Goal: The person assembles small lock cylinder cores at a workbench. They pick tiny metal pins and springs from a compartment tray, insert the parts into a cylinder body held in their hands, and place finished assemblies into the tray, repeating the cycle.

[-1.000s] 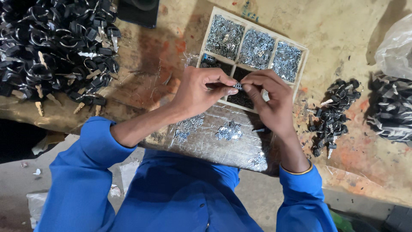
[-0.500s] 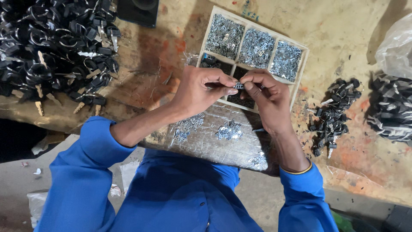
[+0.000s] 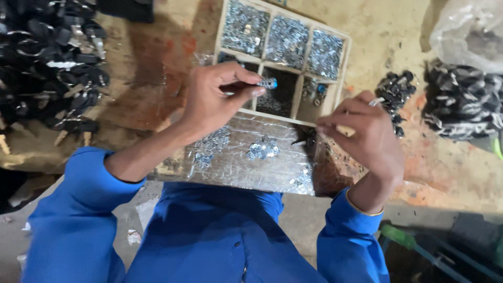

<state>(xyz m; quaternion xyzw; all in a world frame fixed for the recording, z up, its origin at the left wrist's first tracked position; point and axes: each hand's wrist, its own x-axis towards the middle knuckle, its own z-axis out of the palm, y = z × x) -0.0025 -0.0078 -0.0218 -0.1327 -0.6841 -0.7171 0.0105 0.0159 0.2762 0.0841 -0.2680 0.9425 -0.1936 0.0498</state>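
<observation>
My left hand (image 3: 217, 99) pinches a small metal part with a blue end (image 3: 268, 83) between thumb and fingers, above the wooden compartment tray (image 3: 301, 95). My right hand (image 3: 361, 137) is off to the right of the tray with its fingers curled; something small and pale shows at the fingertips, too blurred to name. Below both hands lies a shiny foil-covered board (image 3: 246, 162) with small heaps of silvery metal pieces (image 3: 263, 149). The tray's top compartments hold many small silvery parts (image 3: 286, 37).
A big pile of black clip-like parts (image 3: 50, 63) lies at the left. A small heap of dark assembled pieces (image 3: 394, 91) sits right of the tray, another black pile (image 3: 463, 107) and a clear plastic bag (image 3: 466, 31) farther right. Worn wooden bench (image 3: 157, 63) underneath.
The two hands were joined over the tray on one small part. Now they are apart: my right hand has swung down and to the right, my left keeps the blue-ended part.
</observation>
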